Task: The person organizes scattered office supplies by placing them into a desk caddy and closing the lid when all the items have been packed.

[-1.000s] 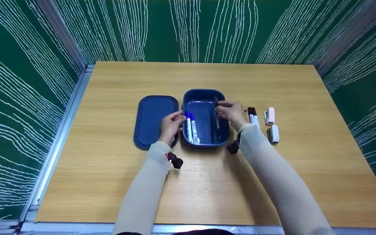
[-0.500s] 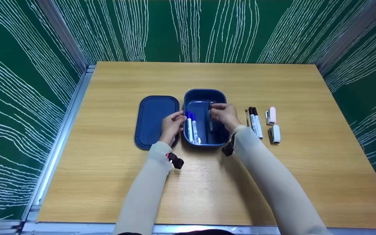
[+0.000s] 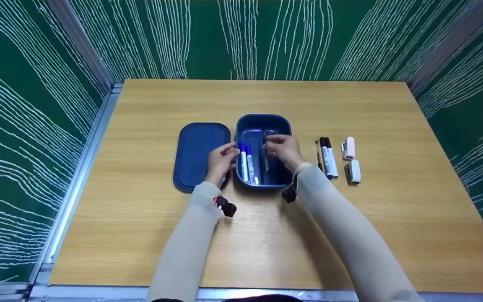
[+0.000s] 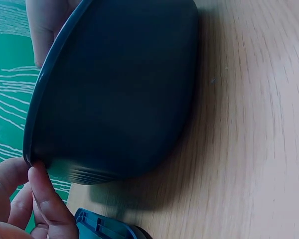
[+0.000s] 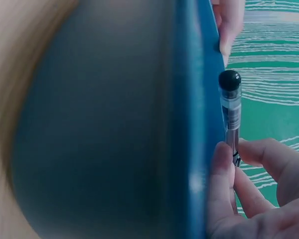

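Observation:
A dark blue open box (image 3: pixel 263 187) stands mid-table. My left hand (image 3: pixel 219 163) pinches its left rim between thumb and finger, as the left wrist view also shows at the rim (image 4: pixel 29 149). Inside, two white markers (image 3: pixel 247 165) with blue caps lean along the left side. My right hand (image 3: pixel 283 150) reaches over the box and pinches a clear-barrelled pen (image 3: pixel 266 161) with a black end. In the right wrist view the pen (image 5: pixel 232 107) sits between thumb and fingers, close to the box's rim. The pen's middle is partly hidden by the fingers.
The box's blue lid (image 3: pixel 199 157) lies flat to the left. Right of the box are another pen (image 3: pixel 318 153), two white markers (image 3: pixel 329 161) with dark caps, and small pink (image 3: pixel 349 147) and whitish (image 3: pixel 354 172) rounded objects. Patterned green walls surround the table.
My right hand has moved left with the pen, from the box's right side toward its middle. My left hand stays at the left rim.

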The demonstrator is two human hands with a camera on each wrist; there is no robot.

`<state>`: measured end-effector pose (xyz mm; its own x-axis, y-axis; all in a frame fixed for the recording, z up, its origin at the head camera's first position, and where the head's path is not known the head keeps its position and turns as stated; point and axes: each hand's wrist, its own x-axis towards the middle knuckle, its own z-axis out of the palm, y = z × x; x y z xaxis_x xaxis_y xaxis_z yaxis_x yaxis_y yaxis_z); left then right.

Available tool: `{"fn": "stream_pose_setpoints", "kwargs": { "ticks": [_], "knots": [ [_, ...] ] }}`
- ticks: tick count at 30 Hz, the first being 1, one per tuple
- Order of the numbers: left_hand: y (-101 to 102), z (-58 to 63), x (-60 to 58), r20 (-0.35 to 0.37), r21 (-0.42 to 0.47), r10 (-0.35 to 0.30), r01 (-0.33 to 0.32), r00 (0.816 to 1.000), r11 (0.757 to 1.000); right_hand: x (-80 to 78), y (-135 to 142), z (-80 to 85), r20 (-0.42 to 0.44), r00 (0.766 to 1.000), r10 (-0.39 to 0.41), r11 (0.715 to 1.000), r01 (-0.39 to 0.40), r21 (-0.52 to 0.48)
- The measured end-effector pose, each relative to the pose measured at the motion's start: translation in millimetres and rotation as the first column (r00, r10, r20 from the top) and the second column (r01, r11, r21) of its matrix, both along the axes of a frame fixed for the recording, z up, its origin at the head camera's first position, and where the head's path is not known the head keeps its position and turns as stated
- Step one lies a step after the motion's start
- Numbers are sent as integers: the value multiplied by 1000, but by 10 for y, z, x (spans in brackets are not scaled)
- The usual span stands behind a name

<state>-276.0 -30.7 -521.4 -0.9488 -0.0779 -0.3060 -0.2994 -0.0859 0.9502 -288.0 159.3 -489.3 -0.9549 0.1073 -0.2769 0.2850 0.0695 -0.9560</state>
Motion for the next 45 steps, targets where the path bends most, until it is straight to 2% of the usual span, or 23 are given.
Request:
{"fn": "stream_pose_setpoints", "kwargs": {
  "ticks": [4, 11, 19, 28, 34, 39, 45],
  "knots": [
    [5, -6, -3, 3, -7, -6, 6, 1000, 1000, 12, -33, -37, 13, 1000, 8, 1000, -9, 18],
    [16, -18, 3, -12, 35, 2, -1, 1000, 999, 33, -73, -137, 12, 1000, 6, 999, -6, -33],
    [14, -25, 1, -1, 23, -1, 1, 1000, 1000, 46, -81, -252, 72, 997, 35, 999, -37, 21],
    [15, -38, -10, 5, 21, -7, 7, 1000, 1000, 49, -100, -323, 80, 995, 65, 998, -64, -21],
    [6, -40, -10, 9, 7, -1, 1, 1000, 1000, 25, -120, -365, 96, 992, 81, 996, -85, 39],
    [1, -31, 2, -8, 34, 2, -1, 1000, 999, 19, -143, -372, 112, 990, 86, 993, -94, 65],
    [-10, -29, -4, 0, 32, -10, 10, 1000, 999, 20, -156, -376, 76, 992, 104, 990, -111, 92]
  ]
}}
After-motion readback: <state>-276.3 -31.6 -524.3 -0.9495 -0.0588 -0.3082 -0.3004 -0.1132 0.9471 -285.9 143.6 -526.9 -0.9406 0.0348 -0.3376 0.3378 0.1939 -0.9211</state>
